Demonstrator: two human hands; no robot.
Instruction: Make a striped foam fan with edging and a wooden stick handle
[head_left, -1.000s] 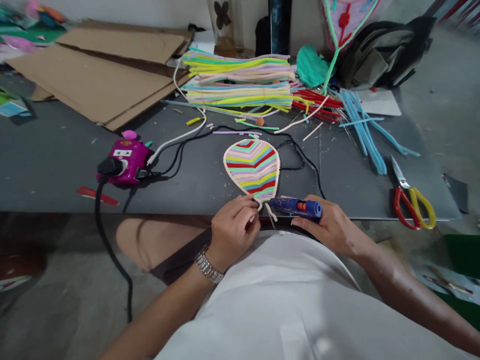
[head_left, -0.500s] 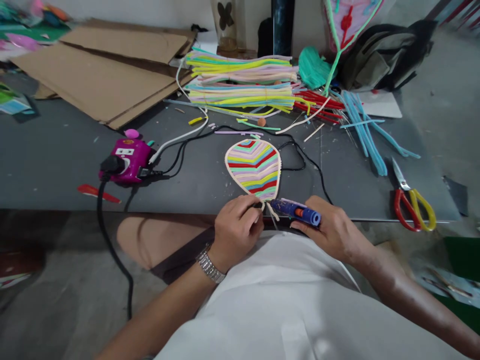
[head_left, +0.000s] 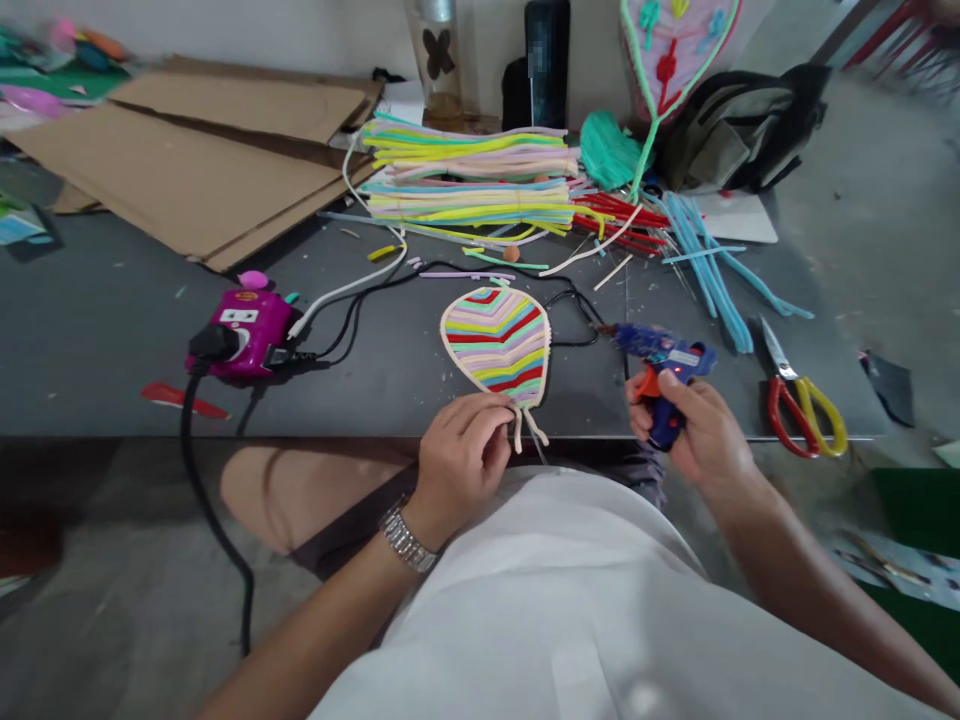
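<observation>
A striped fan-shaped piece made of pipe cleaners (head_left: 499,340) lies on the dark table, edged in cream, with two loose cream ends at its narrow bottom. My left hand (head_left: 466,445), a metal watch on its wrist, pinches that bottom tip near the table's front edge. To the right, my right hand (head_left: 694,425) is wrapped around the handle of a blue glue gun (head_left: 664,350) with an orange trigger. The gun's nozzle points left, apart from the striped piece.
Scissors (head_left: 802,400) lie at the right front edge. Bundles of coloured pipe cleaners (head_left: 472,200) and blue ones (head_left: 712,265) lie behind. A purple power adapter (head_left: 244,330) with black cords stands left, cardboard sheets (head_left: 195,170) beyond. A backpack (head_left: 742,130) sits at back right.
My right hand has moved the glue gun right and away from the striped piece's bottom tip, turning it upward. My left hand keeps its pinch there. The whole view has shifted slightly.
</observation>
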